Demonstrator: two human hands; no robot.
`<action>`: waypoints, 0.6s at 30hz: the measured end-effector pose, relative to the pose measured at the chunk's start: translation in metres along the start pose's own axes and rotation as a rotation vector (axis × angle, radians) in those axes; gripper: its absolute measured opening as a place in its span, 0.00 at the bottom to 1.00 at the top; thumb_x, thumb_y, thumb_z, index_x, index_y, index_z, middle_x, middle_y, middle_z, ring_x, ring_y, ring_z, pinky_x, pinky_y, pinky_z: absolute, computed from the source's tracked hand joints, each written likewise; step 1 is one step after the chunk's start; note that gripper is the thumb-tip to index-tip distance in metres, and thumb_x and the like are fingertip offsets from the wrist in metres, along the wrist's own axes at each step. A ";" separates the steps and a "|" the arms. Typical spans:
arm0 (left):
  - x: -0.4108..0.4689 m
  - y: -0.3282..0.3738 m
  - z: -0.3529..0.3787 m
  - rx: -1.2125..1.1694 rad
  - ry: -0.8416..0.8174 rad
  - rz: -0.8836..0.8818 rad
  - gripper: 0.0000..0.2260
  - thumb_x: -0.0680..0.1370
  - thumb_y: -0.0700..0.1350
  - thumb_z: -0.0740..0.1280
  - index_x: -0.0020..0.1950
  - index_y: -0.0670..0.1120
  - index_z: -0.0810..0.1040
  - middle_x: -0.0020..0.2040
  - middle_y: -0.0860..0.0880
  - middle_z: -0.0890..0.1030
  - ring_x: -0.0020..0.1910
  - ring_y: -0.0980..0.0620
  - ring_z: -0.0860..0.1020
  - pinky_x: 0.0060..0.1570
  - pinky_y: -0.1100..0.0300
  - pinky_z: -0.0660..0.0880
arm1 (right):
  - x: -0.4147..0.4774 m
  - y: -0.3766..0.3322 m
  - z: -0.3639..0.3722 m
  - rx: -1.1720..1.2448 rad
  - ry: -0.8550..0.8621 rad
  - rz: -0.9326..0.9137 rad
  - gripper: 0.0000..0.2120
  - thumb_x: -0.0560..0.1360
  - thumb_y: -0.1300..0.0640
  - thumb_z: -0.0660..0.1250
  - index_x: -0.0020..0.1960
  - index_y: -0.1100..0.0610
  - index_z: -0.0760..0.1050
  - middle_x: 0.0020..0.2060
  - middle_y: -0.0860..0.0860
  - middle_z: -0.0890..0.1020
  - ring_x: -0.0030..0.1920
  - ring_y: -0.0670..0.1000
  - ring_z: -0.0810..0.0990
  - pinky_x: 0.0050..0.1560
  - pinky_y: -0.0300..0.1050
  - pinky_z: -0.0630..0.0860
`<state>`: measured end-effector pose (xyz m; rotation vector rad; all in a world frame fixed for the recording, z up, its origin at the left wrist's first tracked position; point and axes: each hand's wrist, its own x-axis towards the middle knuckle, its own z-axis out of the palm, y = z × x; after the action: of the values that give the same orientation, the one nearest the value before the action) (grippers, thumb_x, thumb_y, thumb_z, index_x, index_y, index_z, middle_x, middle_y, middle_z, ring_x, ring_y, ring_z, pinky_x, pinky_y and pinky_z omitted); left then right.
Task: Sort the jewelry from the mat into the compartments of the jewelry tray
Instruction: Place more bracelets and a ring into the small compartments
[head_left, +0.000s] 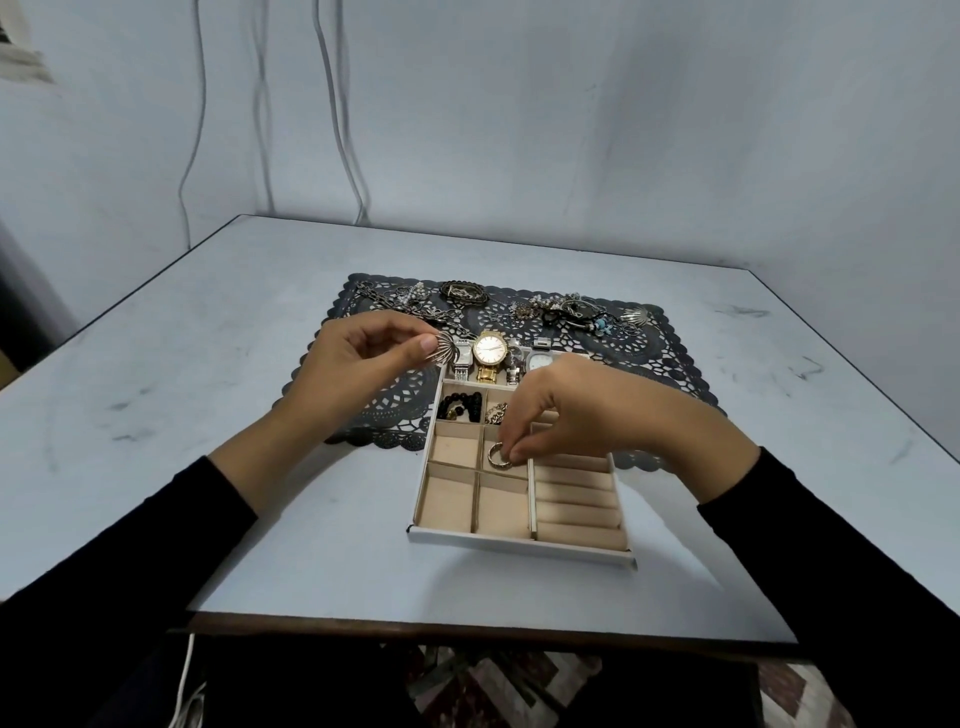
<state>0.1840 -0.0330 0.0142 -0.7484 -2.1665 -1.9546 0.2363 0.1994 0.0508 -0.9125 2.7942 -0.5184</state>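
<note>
Head: watches (489, 349), beads (460, 406), ring (498, 455) in tray (519, 545)

Left sleeve (130, 571): black, long, of plain matt cloth; it fits close at the forearm and grows broad and loose toward the lower corner of the view.
Right sleeve (841, 551): the same black cloth and the same cut, a match for the other.
Cuffs: plain edges, slightly curved; each ends short of the wrist, so the wrist and part of the forearm are bare.
Left hand (363, 358): bare; one short, rounded thumbnail shows.
Right hand (587, 410): bare; its nails are too small to make out.
Seams and print: the cloth is too dark to tell any.
</note>
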 end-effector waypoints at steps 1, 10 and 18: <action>0.000 0.000 0.000 -0.005 0.000 0.001 0.05 0.72 0.46 0.73 0.46 0.53 0.85 0.43 0.50 0.86 0.45 0.51 0.84 0.51 0.59 0.81 | 0.001 -0.001 0.000 -0.021 -0.007 0.005 0.05 0.70 0.52 0.74 0.46 0.46 0.85 0.41 0.39 0.85 0.44 0.39 0.81 0.48 0.48 0.78; 0.000 -0.001 0.000 0.004 -0.005 0.000 0.05 0.72 0.44 0.72 0.47 0.51 0.85 0.43 0.52 0.86 0.45 0.54 0.84 0.48 0.63 0.79 | -0.003 -0.002 0.001 -0.004 0.014 0.050 0.06 0.71 0.53 0.73 0.48 0.47 0.85 0.42 0.40 0.85 0.45 0.39 0.81 0.52 0.46 0.77; -0.003 0.006 0.005 0.013 -0.019 0.009 0.07 0.75 0.35 0.70 0.47 0.46 0.83 0.40 0.56 0.85 0.41 0.61 0.83 0.43 0.71 0.77 | -0.025 0.020 0.006 0.555 0.366 0.129 0.12 0.73 0.56 0.71 0.56 0.54 0.81 0.49 0.49 0.84 0.51 0.48 0.83 0.56 0.46 0.79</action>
<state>0.1902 -0.0288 0.0176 -0.7763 -2.1806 -1.9355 0.2472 0.2279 0.0384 -0.5531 2.7216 -1.4672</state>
